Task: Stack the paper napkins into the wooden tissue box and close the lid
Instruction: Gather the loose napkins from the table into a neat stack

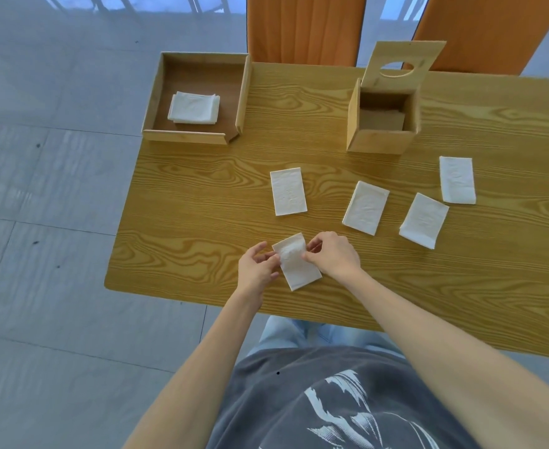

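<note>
The wooden tissue box (382,124) looks empty, its lid (401,64) up; both hands, left hand (256,268) and right hand (333,254), pinch one napkin (296,262); four napkins (365,207) wait on the table (185,205).

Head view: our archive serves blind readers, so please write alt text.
Both hands, left and right, pinch one napkin at the table's near edge. Four more lie flat beyond, before an empty box, lid raised; a tray holds a stack.
</note>
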Demonstrator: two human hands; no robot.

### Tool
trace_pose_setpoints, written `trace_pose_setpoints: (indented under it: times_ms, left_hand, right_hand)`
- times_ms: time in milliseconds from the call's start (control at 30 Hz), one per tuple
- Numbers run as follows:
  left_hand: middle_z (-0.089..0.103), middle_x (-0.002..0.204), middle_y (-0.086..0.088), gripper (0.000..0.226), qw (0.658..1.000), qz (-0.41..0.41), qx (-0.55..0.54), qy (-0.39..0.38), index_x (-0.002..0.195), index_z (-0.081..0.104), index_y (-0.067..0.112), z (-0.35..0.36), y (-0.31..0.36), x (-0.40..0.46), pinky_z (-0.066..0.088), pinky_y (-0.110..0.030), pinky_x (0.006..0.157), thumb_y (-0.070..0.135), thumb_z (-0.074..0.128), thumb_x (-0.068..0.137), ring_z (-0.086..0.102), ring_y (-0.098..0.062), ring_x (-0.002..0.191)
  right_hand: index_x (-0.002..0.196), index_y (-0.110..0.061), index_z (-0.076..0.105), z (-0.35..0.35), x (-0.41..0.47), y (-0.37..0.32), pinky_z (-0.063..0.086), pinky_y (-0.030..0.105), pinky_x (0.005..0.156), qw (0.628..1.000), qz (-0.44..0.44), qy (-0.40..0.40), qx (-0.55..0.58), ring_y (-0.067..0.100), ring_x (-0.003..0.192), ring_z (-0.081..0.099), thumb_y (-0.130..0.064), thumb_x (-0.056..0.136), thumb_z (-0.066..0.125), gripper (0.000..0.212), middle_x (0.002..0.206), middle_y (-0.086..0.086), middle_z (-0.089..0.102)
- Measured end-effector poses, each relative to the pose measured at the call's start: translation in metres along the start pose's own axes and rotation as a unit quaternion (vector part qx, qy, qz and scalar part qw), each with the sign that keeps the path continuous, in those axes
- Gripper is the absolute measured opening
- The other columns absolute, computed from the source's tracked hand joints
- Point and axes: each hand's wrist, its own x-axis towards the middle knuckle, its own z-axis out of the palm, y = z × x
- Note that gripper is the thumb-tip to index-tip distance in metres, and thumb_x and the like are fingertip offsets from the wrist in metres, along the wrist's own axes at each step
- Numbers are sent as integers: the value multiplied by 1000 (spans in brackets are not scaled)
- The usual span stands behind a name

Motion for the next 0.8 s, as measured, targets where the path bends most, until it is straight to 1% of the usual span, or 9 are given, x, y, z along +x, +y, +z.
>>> trace_pose_setpoints:
  times_ms: [67, 200, 333, 367, 467, 567, 633, 700, 800]
  left_hand:
    - [66, 104, -7, 59, 1000, 4, -1, -3, 141, 48, 7, -1, -1, 1, 56, -42, 92, 3, 73, 87, 66, -19, 93]
    - [67, 101, -6, 48, 1000, 11, 5, 0, 135, 54, 7, -3, -1, 2, 56, -36, 83, 9, 72, 91, 66, -21, 97]
    - [71, 111, -9, 41, 1000, 9, -1, 17, 130, 59, 9, -1, 7, 5, 55, -32, 78, 24, 70, 93, 67, -21, 102]
    - [71, 112, -9, 40, 1000, 4, -5, 14, 129, 60, 10, 0, 12, 6, 54, -34, 80, 27, 69, 93, 67, -20, 99]
    - [72, 99, -3, 32, 1000, -14, -9, -17, 124, 58, 16, 1, 29, 9, 52, -35, 82, 29, 67, 95, 68, -15, 85]
    - [73, 96, -1, 28, 999, 1, -22, -32, 122, 64, 11, 1, 43, 13, 54, -32, 78, 21, 66, 96, 69, -12, 81]
    - [74, 97, 0, 24, 999, 28, -17, -24, 119, 68, 10, 1, 53, 18, 56, -33, 81, 17, 66, 96, 71, -12, 83]
    - [75, 98, 0, 21, 999, 44, -10, -18, 115, 69, 10, 2, 62, 23, 57, -35, 84, 15, 67, 95, 72, -12, 84]
    - [75, 96, 0, 17, 999, 51, -5, -16, 110, 69, 12, 7, 76, 32, 58, -35, 83, 14, 69, 94, 72, -12, 83]
  right_hand:
    - [98, -24, 70, -1, 1, 1, 55, 38, 81, 1000, -10, -7, 17, 17, 98, 66, -37, 81, 76, 22, 102, -4, 72]
    - [99, -19, 70, -5, 4, 4, 56, 36, 85, 994, -38, -46, 91, 14, 97, 67, -29, 79, 80, 24, 99, -2, 73]
    - [109, -17, 68, -15, 7, 0, 60, 35, 80, 977, -68, -68, 189, 14, 94, 68, -24, 82, 80, 30, 98, 1, 72]
    - [109, -17, 68, -18, 10, -1, 61, 37, 79, 973, -74, -70, 205, 16, 94, 69, -23, 82, 79, 30, 98, 2, 72]
    - [111, -15, 66, -25, 19, -8, 62, 42, 77, 963, -82, -71, 248, 23, 97, 70, -18, 84, 78, 29, 101, 8, 72]
    - [119, -15, 62, -33, 30, -16, 62, 44, 77, 959, -80, -49, 266, 24, 97, 70, -17, 85, 77, 37, 103, 10, 73]
    - [122, -17, 59, -37, 38, -22, 62, 44, 77, 960, -68, -21, 272, 22, 95, 71, -20, 84, 77, 42, 102, 8, 74]
    - [118, -16, 62, -40, 47, -28, 61, 44, 78, 961, -55, 5, 270, 21, 93, 71, -21, 83, 78, 39, 100, 7, 75]
    - [106, -14, 71, -41, 63, -36, 61, 46, 80, 966, -36, 35, 255, 21, 90, 72, -21, 80, 80, 28, 96, 6, 76]
